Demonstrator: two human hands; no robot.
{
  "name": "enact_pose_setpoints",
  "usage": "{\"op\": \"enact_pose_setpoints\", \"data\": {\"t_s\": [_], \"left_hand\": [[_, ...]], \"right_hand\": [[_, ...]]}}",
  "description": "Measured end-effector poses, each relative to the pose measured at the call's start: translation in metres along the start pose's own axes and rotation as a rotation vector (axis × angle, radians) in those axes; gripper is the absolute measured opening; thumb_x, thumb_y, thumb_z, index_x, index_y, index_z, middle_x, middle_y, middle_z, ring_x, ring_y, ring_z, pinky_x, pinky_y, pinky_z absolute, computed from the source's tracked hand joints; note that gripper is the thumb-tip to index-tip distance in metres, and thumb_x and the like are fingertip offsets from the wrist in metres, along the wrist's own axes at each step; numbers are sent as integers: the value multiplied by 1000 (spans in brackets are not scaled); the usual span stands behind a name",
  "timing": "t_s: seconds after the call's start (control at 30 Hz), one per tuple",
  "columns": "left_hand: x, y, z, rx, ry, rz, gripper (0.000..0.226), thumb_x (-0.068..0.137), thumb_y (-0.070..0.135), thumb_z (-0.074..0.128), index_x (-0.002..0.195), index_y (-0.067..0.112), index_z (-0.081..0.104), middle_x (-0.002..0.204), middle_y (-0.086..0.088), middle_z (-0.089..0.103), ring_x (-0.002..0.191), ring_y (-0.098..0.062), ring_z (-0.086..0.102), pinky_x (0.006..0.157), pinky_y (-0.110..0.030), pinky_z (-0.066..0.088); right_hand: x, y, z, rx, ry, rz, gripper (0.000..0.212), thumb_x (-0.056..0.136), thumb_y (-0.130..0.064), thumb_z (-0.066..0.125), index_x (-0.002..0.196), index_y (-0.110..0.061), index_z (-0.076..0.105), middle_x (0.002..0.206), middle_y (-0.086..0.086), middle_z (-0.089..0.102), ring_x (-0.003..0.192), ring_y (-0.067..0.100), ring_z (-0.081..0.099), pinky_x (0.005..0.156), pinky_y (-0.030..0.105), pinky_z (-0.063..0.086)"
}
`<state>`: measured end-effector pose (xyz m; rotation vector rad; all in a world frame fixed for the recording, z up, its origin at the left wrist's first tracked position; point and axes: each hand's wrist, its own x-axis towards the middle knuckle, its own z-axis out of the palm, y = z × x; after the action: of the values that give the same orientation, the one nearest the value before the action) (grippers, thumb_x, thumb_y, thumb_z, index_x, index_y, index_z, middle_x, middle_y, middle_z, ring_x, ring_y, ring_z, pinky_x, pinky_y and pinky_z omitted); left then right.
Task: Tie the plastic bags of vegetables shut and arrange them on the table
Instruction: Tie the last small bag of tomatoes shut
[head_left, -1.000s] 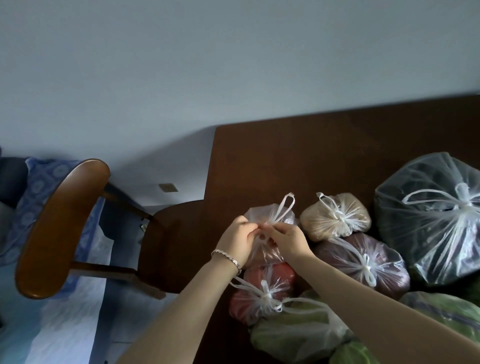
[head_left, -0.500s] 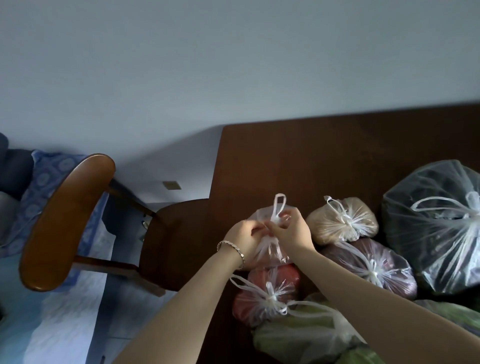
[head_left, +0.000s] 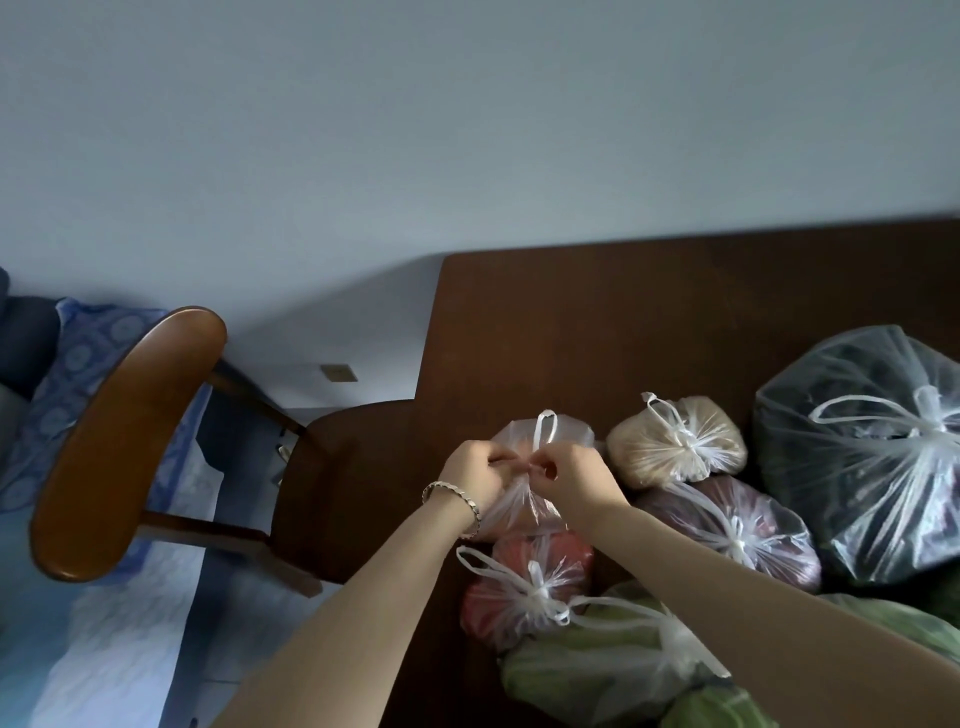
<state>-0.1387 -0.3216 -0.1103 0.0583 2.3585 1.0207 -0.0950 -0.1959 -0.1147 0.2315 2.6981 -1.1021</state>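
Head camera view, looking down at the near left corner of a dark brown wooden table (head_left: 597, 322) set against a pale blue-grey wall (head_left: 467, 130).

Two bare forearms reach in from the bottom edge and meet over a small clear plastic bag (head_left: 511, 434) that sits near the table's left edge. The left hand (head_left: 475, 473), with a silver bracelet (head_left: 452, 493) at the wrist, and the right hand (head_left: 576, 475) are knuckle to knuckle. Both sets of fingers (head_left: 498, 460) are curled and pinching the gathered plastic at the bag's neck. One white handle loop (head_left: 545, 428) stands up just behind the hands.

Other bags, each with its handles knotted, are packed closely around it:
- a beige bag (head_left: 675, 449) just to the right
- a purple bag (head_left: 737, 530) below that
- a large dark bag (head_left: 872, 457) at the far right
- a red bag (head_left: 524, 587) directly beneath the hands, touching the bag being held
- a green bag (head_left: 597, 660) at the bottom edge

To the left of the table stands a wooden chair (head_left: 130, 441) with a curved backrest, its seat tucked against the table's side. Behind it lies a blue patterned cloth (head_left: 78, 364).
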Motion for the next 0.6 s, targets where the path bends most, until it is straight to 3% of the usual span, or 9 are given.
{"op": "enact_pose_setpoints", "data": {"t_s": [0.1, 0.17, 0.27, 0.4, 0.47, 0.53, 0.6], "left_hand": [[-2, -4, 3, -22, 57, 24, 9, 85, 18, 62, 80, 14, 69, 64, 4, 58, 65, -14, 56, 61, -21, 41], [-4, -6, 5, -76, 97, 28, 11, 86, 18, 60, 86, 12, 70, 63, 4, 59, 66, -13, 57, 63, -23, 44], [-4, -6, 9, -6, 96, 56, 15, 89, 19, 57, 88, 11, 70, 59, 9, 55, 58, -5, 52, 49, -7, 36], [-7, 0, 12, -142, 54, -41, 15, 90, 12, 53, 84, 15, 65, 60, 5, 55, 58, -7, 52, 46, -7, 38], [-8, 3, 10, -238, 6, -100, 10, 89, 12, 57, 84, 14, 65, 61, 2, 56, 57, -9, 51, 46, -13, 38], [-10, 4, 8, -293, -31, -143, 9, 89, 11, 57, 85, 10, 66, 60, 0, 55, 48, -6, 48, 38, -9, 34], [-11, 5, 5, -320, -50, -177, 16, 89, 11, 58, 73, 12, 63, 60, -1, 54, 42, -4, 48, 33, -7, 31]], "right_hand": [[1, 3, 0, 286, 66, 122, 13, 80, -12, 64, 90, -9, 71, 80, 3, 69, 69, 11, 58, 58, 13, 41], [1, 4, -3, 488, -7, 204, 9, 80, -12, 66, 88, -11, 69, 72, -1, 65, 55, 4, 53, 49, 9, 38], [-2, 8, -10, 603, -138, 246, 13, 81, -6, 63, 79, -17, 70, 62, -5, 60, 41, 1, 40, 41, 11, 33], [-6, 7, -7, 303, -38, 56, 20, 79, -4, 63, 93, -14, 74, 58, -12, 57, 47, -1, 48, 49, 8, 36], [-9, 5, -3, 70, 3, -59, 19, 82, -12, 63, 99, -14, 72, 81, -3, 69, 72, 4, 57, 67, 14, 43], [-12, 3, 0, -91, -5, -129, 21, 86, -18, 59, 104, -14, 69, 101, 4, 69, 94, 18, 59, 81, 24, 41], [-15, 3, 1, -52, 1, -136, 21, 85, -17, 60, 103, -15, 70, 94, 2, 70, 86, 13, 59, 75, 20, 42]]}}
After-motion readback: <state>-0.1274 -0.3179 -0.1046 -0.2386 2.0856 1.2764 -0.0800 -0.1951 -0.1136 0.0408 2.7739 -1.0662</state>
